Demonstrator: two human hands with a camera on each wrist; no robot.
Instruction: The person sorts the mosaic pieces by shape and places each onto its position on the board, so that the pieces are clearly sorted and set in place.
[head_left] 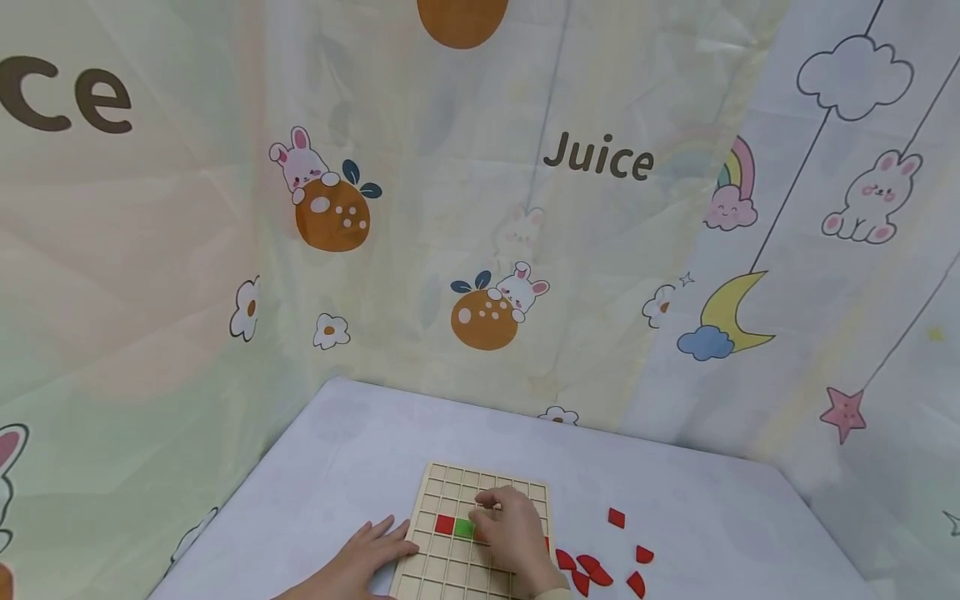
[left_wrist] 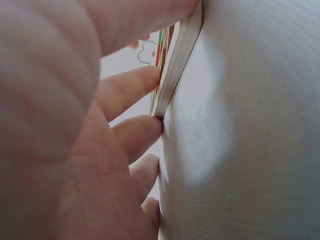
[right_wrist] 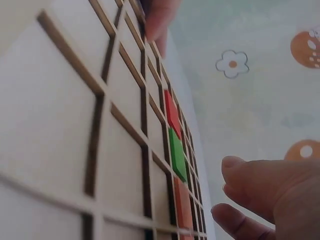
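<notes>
A wooden grid board (head_left: 435,575) lies on the table with a row of square tiles in its cells. A red tile (head_left: 445,524) comes first, then a green tile (head_left: 464,528), then an orange-red tile (right_wrist: 183,202) partly covered by my right hand in the head view. My left hand (head_left: 367,552) rests at the board's left edge, fingers spread, thumb and fingertips touching the rim. Above the row is my right hand (head_left: 513,529), fingers bent and apart from the thumb; nothing shows between them in the right wrist view.
Right of the board, several loose red quarter-round pieces (head_left: 600,575) and a red square tile (head_left: 617,517) lie on the white tabletop (head_left: 360,450). Another bit of red (head_left: 547,543) shows at the board's right side. Printed curtains (head_left: 420,333) enclose the table's far sides.
</notes>
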